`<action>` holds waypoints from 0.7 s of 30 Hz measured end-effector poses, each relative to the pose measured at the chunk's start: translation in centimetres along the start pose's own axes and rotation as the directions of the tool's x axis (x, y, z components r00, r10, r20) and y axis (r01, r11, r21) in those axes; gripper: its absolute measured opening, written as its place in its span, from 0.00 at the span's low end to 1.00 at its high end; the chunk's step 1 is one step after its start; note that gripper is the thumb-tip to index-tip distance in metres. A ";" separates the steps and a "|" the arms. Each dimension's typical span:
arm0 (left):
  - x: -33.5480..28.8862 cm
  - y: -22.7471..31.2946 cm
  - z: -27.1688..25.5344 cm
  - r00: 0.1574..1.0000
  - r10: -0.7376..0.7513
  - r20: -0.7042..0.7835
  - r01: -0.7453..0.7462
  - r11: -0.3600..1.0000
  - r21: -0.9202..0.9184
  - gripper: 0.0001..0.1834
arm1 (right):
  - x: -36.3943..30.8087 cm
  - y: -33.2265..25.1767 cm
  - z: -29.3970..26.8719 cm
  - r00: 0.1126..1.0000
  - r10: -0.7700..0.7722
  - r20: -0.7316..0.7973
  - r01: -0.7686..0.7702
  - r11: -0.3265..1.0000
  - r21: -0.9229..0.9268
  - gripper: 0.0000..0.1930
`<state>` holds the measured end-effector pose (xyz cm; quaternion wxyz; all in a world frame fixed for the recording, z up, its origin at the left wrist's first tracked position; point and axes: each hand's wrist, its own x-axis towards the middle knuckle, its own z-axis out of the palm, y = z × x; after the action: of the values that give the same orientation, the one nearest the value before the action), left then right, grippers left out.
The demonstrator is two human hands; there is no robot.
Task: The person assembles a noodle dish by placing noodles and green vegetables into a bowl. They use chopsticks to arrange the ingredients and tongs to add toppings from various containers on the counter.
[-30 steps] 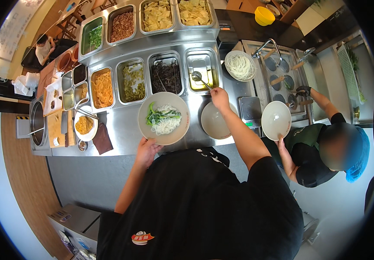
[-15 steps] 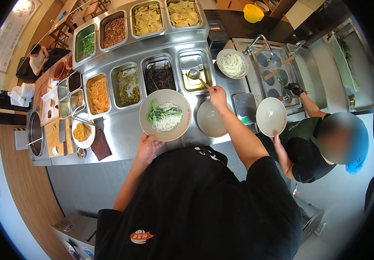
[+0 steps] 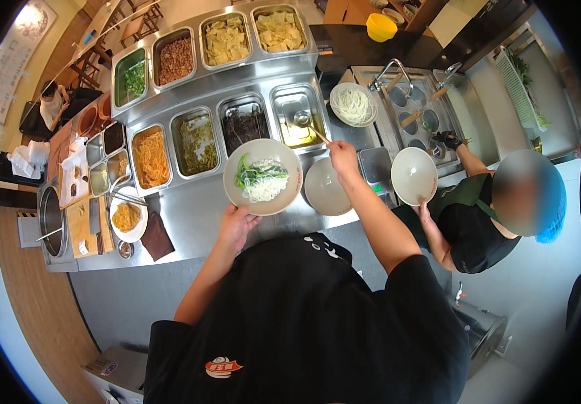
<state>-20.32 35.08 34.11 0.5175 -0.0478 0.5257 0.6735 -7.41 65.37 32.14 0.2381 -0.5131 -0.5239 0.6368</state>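
Left hand (image 3: 236,225) closed on near rim of noodle bowl (image 3: 263,176), held at frame centre over steel table (image 3: 189,222), position unchanged from half a second earlier. Right hand (image 3: 343,156) gripping ladle handle (image 3: 317,133), scoop now lower in sauce pan (image 3: 297,116), upper centre; topping stage apparently under way.

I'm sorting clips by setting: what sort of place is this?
Most likely a noodle shop's kitchen line. A steel counter holds rows of topping pans. The left hand holds a bowl of noodles and greens, the right hand a ladle, and a co-worker stands at a noodle boiler.
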 end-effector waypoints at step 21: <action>2.4 0.6 4.2 0.997 0.004 0.078 -0.004 1.000 0.009 0.18 | -15.4 -0.3 -2.2 0.464 -0.767 0.443 0.769 0.101 -0.631 0.14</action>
<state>-19.79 39.86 34.92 0.5365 -0.0180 0.5080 0.6736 0.07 53.46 38.77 0.2870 -0.2102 -0.9260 0.1264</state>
